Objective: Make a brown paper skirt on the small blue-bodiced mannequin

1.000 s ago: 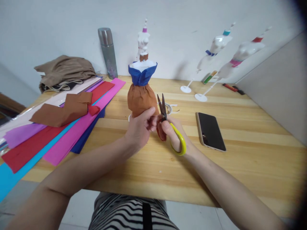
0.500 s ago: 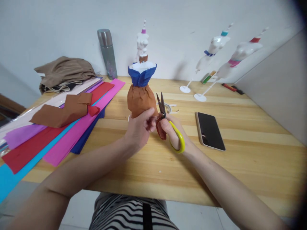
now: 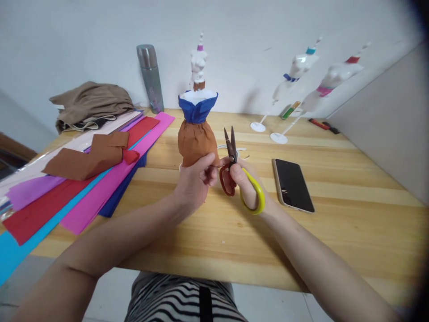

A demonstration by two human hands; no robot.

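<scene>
A small white dress form (image 3: 198,95) stands in front of me, dressed in a blue collar-like bodice (image 3: 197,109) and a gathered brown paper skirt (image 3: 197,141). My left hand (image 3: 196,183) pinches the lower edge of the skirt between thumb and fingers. In my right hand (image 3: 246,183) is a pair of scissors (image 3: 232,156) with one yellow and one red handle loop. Their dark blades point upward, slightly apart, just right of the skirt. A right fingertip reaches toward the skirt's lower right edge; whether it touches is hard to see.
Coloured paper sheets (image 3: 110,179) and a brown paper piece (image 3: 83,156) lie left, before folded brown cloth (image 3: 94,103). A flask (image 3: 150,80) stands behind. Rightward are a phone (image 3: 294,184), two dress forms (image 3: 300,67) (image 3: 338,76) and a glue stick (image 3: 291,110). White tape (image 3: 239,151) lies behind the scissors.
The right hand and scissors have shifted slightly right, away from the skirt, and the blades stand a little more upright. My left hand keeps its hold on the skirt.
</scene>
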